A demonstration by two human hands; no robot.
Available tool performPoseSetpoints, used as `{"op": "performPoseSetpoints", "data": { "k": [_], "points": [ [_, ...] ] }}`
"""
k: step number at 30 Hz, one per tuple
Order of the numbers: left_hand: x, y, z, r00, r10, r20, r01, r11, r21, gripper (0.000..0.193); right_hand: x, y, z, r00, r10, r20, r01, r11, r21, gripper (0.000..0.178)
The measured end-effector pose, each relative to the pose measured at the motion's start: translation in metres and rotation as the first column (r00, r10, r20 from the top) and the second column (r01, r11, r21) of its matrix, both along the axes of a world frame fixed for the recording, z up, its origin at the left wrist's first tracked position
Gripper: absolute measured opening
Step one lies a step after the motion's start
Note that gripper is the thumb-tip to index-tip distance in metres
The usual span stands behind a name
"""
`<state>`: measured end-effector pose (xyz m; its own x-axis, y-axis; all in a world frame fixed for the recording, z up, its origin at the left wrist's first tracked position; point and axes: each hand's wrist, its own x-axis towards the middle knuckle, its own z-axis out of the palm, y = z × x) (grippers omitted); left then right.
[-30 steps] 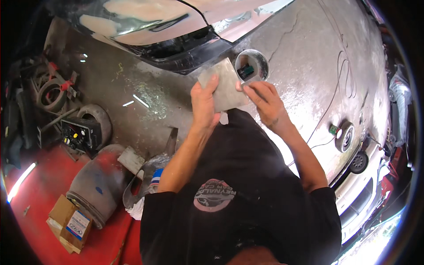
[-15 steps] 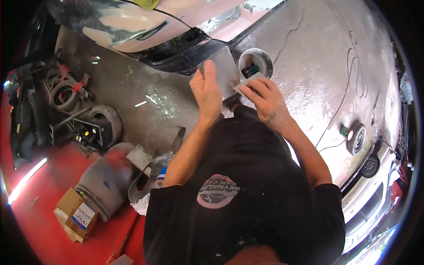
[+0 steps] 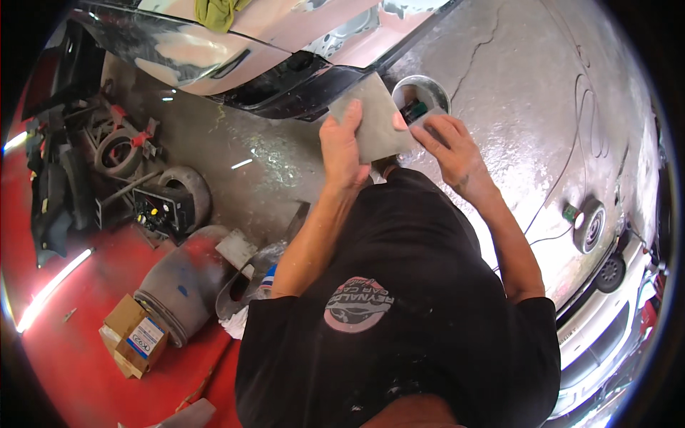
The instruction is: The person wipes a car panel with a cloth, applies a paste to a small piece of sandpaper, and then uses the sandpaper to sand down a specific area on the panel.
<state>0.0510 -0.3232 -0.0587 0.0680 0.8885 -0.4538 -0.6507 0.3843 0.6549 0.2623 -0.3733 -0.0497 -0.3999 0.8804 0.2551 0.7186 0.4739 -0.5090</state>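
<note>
My left hand (image 3: 341, 151) grips a flat grey plate (image 3: 374, 118), with its thumb lying on top. At the plate's right edge is a small pink patch; whether it is a fingertip or a dab of paste, I cannot tell. Close to that edge, my right hand (image 3: 460, 157) pinches a thin flat grey spreader (image 3: 429, 116). Just beyond both hands, a round bucket (image 3: 434, 91) stands on the floor with a dark green thing inside. The car (image 3: 275, 27), patched in pink and white, is ahead of me.
A yellow-green cloth (image 3: 216, 13) hangs on the car. Left are loose tyres (image 3: 193, 187), a grey drum (image 3: 189, 274) and a cardboard box (image 3: 127, 324). On the right, a cable (image 3: 553, 185) runs across the wet-looking floor near a wheel (image 3: 592, 227).
The left hand has turned the plate so its face shows more fully. My right hand has shifted slightly right with the spreader. The whole view has shifted a little.
</note>
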Motion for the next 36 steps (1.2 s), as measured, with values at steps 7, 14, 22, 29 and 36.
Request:
{"op": "performPoseSetpoints", "data": {
  "k": [7,14,22,29,36],
  "points": [
    [0.020,-0.004,0.005,0.813,-0.082,-0.576,0.253,0.942,0.222,0.027,-0.006,0.019,0.012,0.998,-0.041,0.045,0.034,0.990,0.140,0.049],
    [0.020,0.007,-0.007,0.889,0.130,-0.440,0.011,0.953,0.304,0.027,0.002,-0.003,-0.003,1.000,0.020,0.006,-0.020,0.999,0.025,0.049],
    [0.023,0.005,-0.007,0.994,-0.051,-0.096,0.048,0.998,-0.037,0.026,0.002,0.001,0.016,0.982,0.009,-0.188,-0.003,0.999,0.034,0.052],
    [0.022,-0.005,0.005,0.998,-0.029,-0.047,0.030,0.999,0.024,0.026,0.028,-0.009,-0.013,1.000,0.005,-0.018,-0.006,0.999,-0.046,0.057],
    [0.036,-0.012,0.007,0.868,-0.019,-0.495,0.170,0.950,0.263,0.028,-0.001,0.016,0.016,1.000,-0.019,0.022,0.016,0.991,0.134,0.055]
  ]
}}
